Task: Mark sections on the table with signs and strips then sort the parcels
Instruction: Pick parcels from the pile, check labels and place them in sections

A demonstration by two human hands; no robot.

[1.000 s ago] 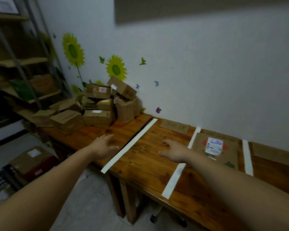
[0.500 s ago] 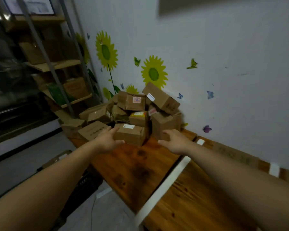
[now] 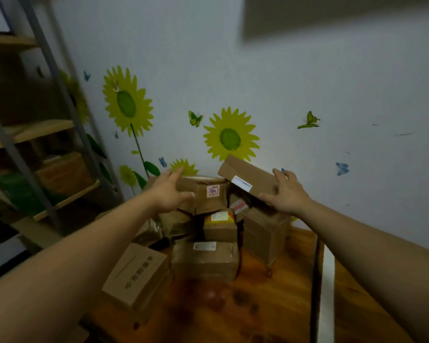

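A pile of brown cardboard parcels stands against the wall on the wooden table [image 3: 270, 300]. A flat, tilted parcel [image 3: 245, 175] with a white label lies on top of the pile at the right. My right hand [image 3: 286, 194] is at that parcel's right end, fingers spread, thumb under its lower edge. My left hand [image 3: 170, 191] is open beside a squarer parcel [image 3: 209, 194] with a red and white sticker, its fingers against that parcel's left side. A white strip [image 3: 326, 293] runs across the table at the right.
More parcels lie lower in the pile: one with a white label [image 3: 204, 259], a small one with a yellow label [image 3: 221, 225] and a box at the left front [image 3: 136, 278]. A metal shelf rack [image 3: 42, 134] stands at the left. The wall behind carries sunflower stickers.
The view has swung left from the marked sections to the parcel pile. Both hands have risen from the tabletop to the top parcels of the pile.
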